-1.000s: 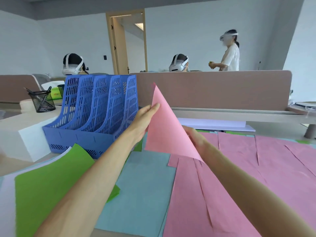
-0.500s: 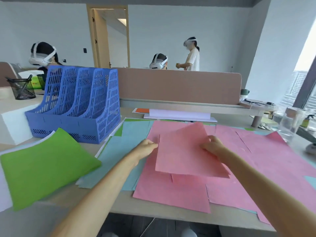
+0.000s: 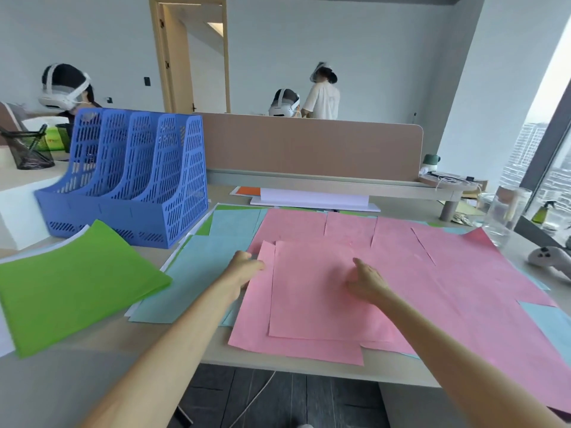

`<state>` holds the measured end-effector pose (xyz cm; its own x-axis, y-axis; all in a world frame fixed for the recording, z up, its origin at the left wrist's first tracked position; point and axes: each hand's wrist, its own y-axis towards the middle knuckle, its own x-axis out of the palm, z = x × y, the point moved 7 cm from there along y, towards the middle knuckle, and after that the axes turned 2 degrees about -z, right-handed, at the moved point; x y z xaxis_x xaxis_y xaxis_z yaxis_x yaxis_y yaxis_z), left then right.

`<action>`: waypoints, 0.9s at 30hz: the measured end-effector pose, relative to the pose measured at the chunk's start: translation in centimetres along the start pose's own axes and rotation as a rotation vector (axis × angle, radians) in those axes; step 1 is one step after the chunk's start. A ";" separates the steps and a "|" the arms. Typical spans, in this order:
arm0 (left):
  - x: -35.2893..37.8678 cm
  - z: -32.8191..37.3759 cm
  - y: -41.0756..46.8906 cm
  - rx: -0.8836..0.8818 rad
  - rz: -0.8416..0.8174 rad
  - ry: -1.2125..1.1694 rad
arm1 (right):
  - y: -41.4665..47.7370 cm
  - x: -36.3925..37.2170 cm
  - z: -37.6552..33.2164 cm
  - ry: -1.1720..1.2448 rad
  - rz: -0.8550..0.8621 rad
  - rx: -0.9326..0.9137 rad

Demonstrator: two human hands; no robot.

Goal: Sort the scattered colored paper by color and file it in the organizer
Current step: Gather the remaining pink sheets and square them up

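Note:
Several pink sheets [image 3: 432,273] cover the right half of the desk, overlapping. One pink sheet [image 3: 312,304] lies flat on top of them in front of me. My left hand [image 3: 247,268] touches its left edge, fingers hidden partly by the paper. My right hand [image 3: 366,281] rests on the sheet's middle with relaxed fingers. Light blue sheets [image 3: 197,273] lie left of the pink ones. A green stack [image 3: 71,285] sits at the left. The blue organizer [image 3: 129,177], with several slots, stands at the back left; I see no paper in it.
A white block [image 3: 18,211] stands left of the organizer, with a mesh pen cup [image 3: 27,149] behind. A brown divider [image 3: 309,146] runs along the back. At the right are a clear glass jar [image 3: 506,211] and a controller [image 3: 550,257]. The desk's front edge is close.
The pink sheet, held up a second ago, has come down flat onto the pink pile. My right hand slid onto its middle; my left hand stays at its left edge.

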<state>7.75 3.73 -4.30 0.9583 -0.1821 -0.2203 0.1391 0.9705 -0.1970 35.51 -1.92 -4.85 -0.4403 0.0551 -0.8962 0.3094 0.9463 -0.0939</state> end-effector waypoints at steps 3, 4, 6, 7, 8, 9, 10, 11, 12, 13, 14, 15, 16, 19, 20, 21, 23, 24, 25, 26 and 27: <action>0.0 -0.5 0.1 -0.032 -0.021 0.017 | -0.6 0.3 -0.4 -0.046 -0.020 -0.032; 0.1 -0.4 0.1 -0.021 -0.029 0.044 | -0.7 0.3 -0.6 -0.057 -0.020 -0.052; 0.3 -0.1 0.0 0.010 -0.047 0.088 | -1.1 0.6 -1.0 -0.074 -0.026 -0.091; 0.4 0.0 0.1 0.027 -0.052 0.093 | -1.3 0.8 -1.3 -0.087 -0.032 -0.111; 0.6 0.1 0.1 0.037 -0.056 0.092 | -1.6 1.1 -1.6 -0.109 -0.035 -0.138; 0.6 0.2 0.1 0.045 -0.049 0.092 | -1.9 1.3 -1.9 -0.134 -0.030 -0.167; 0.6 0.2 0.1 0.053 -0.042 0.091 | -2.2 1.3 -2.2 -0.156 -0.014 -0.199; 0.6 0.1 0.2 0.059 -0.036 0.086 | -2.4 1.2 -2.3 -0.163 0.017 -0.217; 0.6 -0.1 0.4 0.065 -0.035 0.080 | -2.5 0.9 -2.2 -0.160 0.059 -0.209; 0.6 -0.3 0.4 0.065 -0.034 0.073 | -2.3 0.5 -1.8 -0.164 0.098 -0.174; 0.7 -0.4 0.4 0.071 -0.030 0.063 | -2.1 0.1 -1.3 -0.186 0.113 -0.126; 0.7 -0.4 0.4 0.081 -0.018 0.054 | -1.8 0.0 -0.6 -0.211 0.092 -0.077; 0.6 -0.3 0.3 0.096 -0.003 0.046 | -1.5 0.2 0.2 -0.219 0.048 -0.037; 0.2 -0.3 0.6 0.101 0.074 0.030 | -1.2 0.9 1.0 -0.214 -0.016 -0.037; 0.2 -0.6 1.0 0.099 0.088 0.022 | -1.3 1.0 0.9 -0.223 -0.006 -0.057; 0.1 -0.9 1.5 0.088 0.106 0.010 | -1.4 1.1 0.6 -0.228 0.001 -0.074; 0.2 -1.1 1.8 0.066 0.124 -0.017 | -1.7 1.2 0.1 -0.240 0.003 -0.098; 0.5 -0.9 1.6 0.063 0.120 -0.025 | -1.9 1.4 -0.2 -0.254 -0.002 -0.107; 0.8 -0.4 1.1 0.063 0.122 -0.029 | -2.1 1.5 -0.3 -0.267 -0.007 -0.118; 0.9 -0.2 1.0 0.064 0.127 -0.024 | -2.2 1.7 -0.5 -0.274 -0.013 -0.130; 1.0 -0.2 1.1 0.059 0.126 -0.014 | -2.3 1.9 -0.5 -0.274 -0.017 -0.143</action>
<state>8.81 4.60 -4.97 0.9724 -0.0560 -0.2267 0.0312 0.9933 -0.1117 33.54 -3.87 -6.11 -0.1948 -0.0306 -0.9804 0.1736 0.9827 -0.0652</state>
